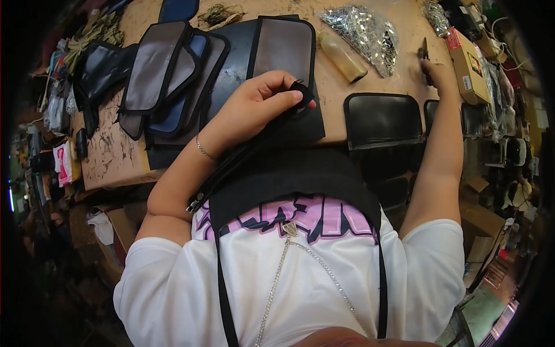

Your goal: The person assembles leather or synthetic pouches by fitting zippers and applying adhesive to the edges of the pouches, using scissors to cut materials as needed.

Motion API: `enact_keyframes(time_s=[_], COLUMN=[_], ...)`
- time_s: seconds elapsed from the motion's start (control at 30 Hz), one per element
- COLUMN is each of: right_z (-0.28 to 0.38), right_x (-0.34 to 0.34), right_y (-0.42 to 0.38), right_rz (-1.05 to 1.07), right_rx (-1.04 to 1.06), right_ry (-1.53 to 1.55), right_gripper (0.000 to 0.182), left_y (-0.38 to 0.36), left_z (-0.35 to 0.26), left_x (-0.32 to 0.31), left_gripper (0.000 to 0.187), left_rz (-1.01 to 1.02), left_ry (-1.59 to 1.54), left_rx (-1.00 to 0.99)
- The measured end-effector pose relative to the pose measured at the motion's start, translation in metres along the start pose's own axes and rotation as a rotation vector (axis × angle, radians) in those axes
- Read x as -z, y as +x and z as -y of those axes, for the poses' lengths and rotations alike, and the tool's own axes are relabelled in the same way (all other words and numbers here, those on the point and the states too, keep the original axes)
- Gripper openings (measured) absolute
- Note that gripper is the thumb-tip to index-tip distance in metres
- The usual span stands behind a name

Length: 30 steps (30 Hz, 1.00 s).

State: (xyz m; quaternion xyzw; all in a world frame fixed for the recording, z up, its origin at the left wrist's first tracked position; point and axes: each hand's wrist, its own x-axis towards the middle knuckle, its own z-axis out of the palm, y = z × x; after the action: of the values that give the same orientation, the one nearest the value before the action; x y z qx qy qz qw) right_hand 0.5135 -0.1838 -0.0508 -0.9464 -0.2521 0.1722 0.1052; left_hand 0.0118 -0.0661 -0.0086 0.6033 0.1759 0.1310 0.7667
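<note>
My left hand (263, 101) is closed, thumb and fingers pinching the gathered end of a black strap (299, 92). From there the strap hangs down beside my forearm, and a small metal fitting (195, 203) shows at its lower end. Over at the right side of the table, my right hand (440, 75) grips dark scissors (426, 65), blades pointing away from me. Under my left hand lies a grey panel with black edging (282, 49), on a black sheet (234, 61). Part of the strap is hidden against my black apron (289, 170).
Grey and blue black-edged panels (156, 66) are stacked at the left. A yellowish bottle (342, 56) and a clear bag of metal pieces (364, 34) lie at the back. A black glossy panel (384, 118) overlaps the table's front edge. A cardboard box (467, 72) stands at right.
</note>
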Motion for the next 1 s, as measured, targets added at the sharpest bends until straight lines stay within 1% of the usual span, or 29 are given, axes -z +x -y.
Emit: enact_keyframes(time_s=[0.07,0.1,0.13,0.17,0.23,0.3,0.37,0.4,0.47,0.5,0.53,0.63,0.77,0.87,0.93,1.0], right_z=[-0.007,-0.022,-0.005,0.009,0.03,0.039,0.054,0.057,0.061,0.064,0.072,0.078,0.08,0.075,0.081,0.084], right_x=[-0.004,-0.005,-0.001,0.001,-0.007,-0.017,-0.022,-0.027,-0.043,-0.052,-0.048,-0.05,-0.054,-0.059,-0.057,-0.052], right_y=[-0.005,-0.003,-0.039,-0.075,-0.139,-0.189,-0.235,-0.252,-0.266,-0.27,-0.276,-0.279,-0.279,-0.275,-0.28,-0.283], right_rz=[-0.019,0.084,0.172,0.274,0.18,0.328,0.702,0.82,0.893,0.841,0.908,0.92,0.904,0.824,0.844,0.831], right_rx=[0.019,0.126,0.243,0.39,0.517,0.602,0.2,0.246,0.484,0.668,0.536,0.558,0.594,0.634,0.528,0.501], right_ry=[0.884,1.128,1.285,1.375,1.255,1.041,1.033,0.973,0.75,0.585,0.609,0.64,0.681,0.567,0.593,0.592], right_gripper=[0.032,0.028,0.033,0.037,0.036,0.046,0.054,0.057,0.062,0.063,0.067,0.067,0.063,0.058,0.078,0.071], left_y=[-0.002,-0.004,-0.006,-0.006,-0.005,-0.003,-0.001,0.0,0.001,0.0,-0.001,-0.002,-0.003,-0.003,-0.004,-0.003], left_z=[-0.001,-0.003,-0.003,-0.002,0.0,0.002,0.003,0.003,0.0,-0.002,-0.003,-0.002,-0.003,-0.002,-0.004,-0.003], left_x=[-0.001,-0.002,-0.002,-0.002,-0.001,-0.002,-0.004,-0.004,-0.006,-0.007,-0.008,-0.008,-0.01,-0.008,-0.007,-0.008], left_gripper=[0.015,0.015,0.015,0.015,0.015,0.015,0.014,0.013,0.012,0.011,0.01,0.009,0.014,0.012,0.008,0.009], left_rz=[-0.028,-0.04,-0.052,-0.055,-0.054,-0.064,-0.082,-0.101,-0.12,-0.121,-0.122,-0.146,-0.205,-0.193,-0.172,-0.169], left_ry=[0.007,0.006,0.005,0.014,0.036,0.008,0.019,0.045,0.043,0.017,-0.01,-0.015,0.015,0.025,0.021,0.01], left_rx=[0.0,0.015,0.03,0.028,0.022,0.034,0.052,0.061,0.079,0.089,0.099,0.098,0.058,0.072,0.096,0.083])
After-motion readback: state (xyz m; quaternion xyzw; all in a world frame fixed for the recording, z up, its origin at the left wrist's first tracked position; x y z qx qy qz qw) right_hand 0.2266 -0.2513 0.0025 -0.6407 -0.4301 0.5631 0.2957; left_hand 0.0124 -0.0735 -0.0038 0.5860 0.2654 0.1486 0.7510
